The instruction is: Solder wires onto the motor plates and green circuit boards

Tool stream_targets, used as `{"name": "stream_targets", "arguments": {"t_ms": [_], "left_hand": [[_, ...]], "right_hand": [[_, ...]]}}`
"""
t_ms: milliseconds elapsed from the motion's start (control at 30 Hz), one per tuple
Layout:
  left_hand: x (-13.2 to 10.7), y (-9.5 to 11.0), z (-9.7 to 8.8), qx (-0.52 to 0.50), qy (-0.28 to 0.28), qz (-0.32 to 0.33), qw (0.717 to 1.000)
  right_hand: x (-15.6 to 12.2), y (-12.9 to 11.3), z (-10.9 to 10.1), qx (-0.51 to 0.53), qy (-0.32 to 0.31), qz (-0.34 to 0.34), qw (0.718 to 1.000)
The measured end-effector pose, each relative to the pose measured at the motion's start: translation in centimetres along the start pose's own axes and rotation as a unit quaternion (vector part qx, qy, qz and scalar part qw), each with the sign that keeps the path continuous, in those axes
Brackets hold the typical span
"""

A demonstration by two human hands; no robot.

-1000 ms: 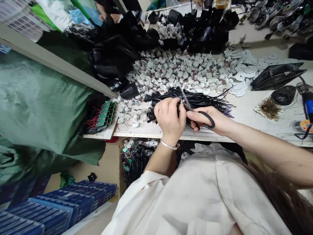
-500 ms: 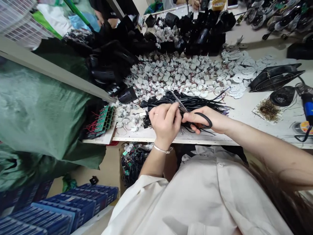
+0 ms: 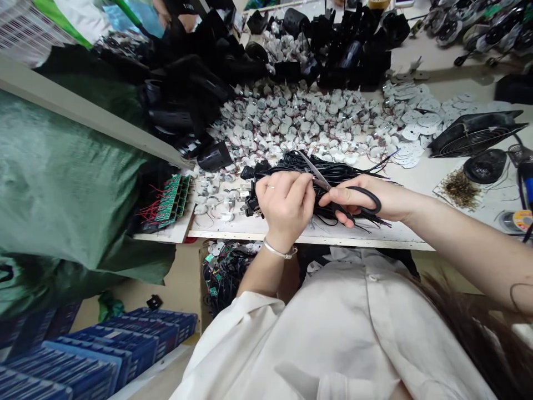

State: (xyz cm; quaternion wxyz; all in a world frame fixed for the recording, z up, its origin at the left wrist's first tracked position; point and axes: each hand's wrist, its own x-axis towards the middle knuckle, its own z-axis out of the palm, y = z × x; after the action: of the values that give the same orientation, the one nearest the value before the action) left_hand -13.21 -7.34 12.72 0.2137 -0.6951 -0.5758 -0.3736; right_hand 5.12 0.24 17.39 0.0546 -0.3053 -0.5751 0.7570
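A pair of scissors [image 3: 368, 199] with black handles is in my right hand [image 3: 347, 197]; its metal blades point up and left, spread a little apart. Close to the blades, my left hand [image 3: 286, 203] is closed with its fingers curled. What it pinches is hidden behind the fingers. Under and behind both hands lies a bundle of black power cords [image 3: 341, 171]. Their plugs [image 3: 249, 200] stick out at the left, and the thin wire ends fan out at the right.
Many small white motor parts [image 3: 291, 119] cover the bench behind the cords. Black housings [image 3: 350, 53] are piled farther back. At the right are a black fan [image 3: 474, 133], a solder spool [image 3: 516, 220] and a dirty pad [image 3: 458, 189]. Green circuit boards [image 3: 172, 200] lie at the left edge.
The scissors and my right hand have shifted slightly right, and the blades now show farther apart. My left hand stays closed over the cords. The view has tilted a little.
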Motion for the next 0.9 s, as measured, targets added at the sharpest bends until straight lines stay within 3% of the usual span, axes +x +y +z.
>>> {"name": "stream_targets", "arguments": {"t_ms": [200, 300, 400, 733, 900], "left_hand": [[-1.6, -1.3, 1.2, -0.003, 0.066, 0.065, 0.996], [-1.6, -2.0, 1.9, 0.006, 0.101, 0.084, 0.991], [-1.4, -2.1, 2.1, 0.01, 0.101, 0.092, 0.991], [-3.9, -0.8, 2.2, 0.052, 0.126, 0.049, 0.989], [-4.4, -1.0, 2.4, 0.049, 0.122, 0.064, 0.989]], "right_hand": [[0.5, -0.3, 0.6, -0.036, -0.044, 0.017, 0.998], [1.3, -0.9, 1.1, -0.05, -0.02, 0.02, 0.998], [1.8, -1.8, 1.0, -0.072, 0.003, 0.04, 0.997], [2.8, -4.5, -0.2, -0.193, -0.108, 0.107, 0.969], [2.7, -4.2, 0.2, -0.243, -0.064, 0.125, 0.96]]}}
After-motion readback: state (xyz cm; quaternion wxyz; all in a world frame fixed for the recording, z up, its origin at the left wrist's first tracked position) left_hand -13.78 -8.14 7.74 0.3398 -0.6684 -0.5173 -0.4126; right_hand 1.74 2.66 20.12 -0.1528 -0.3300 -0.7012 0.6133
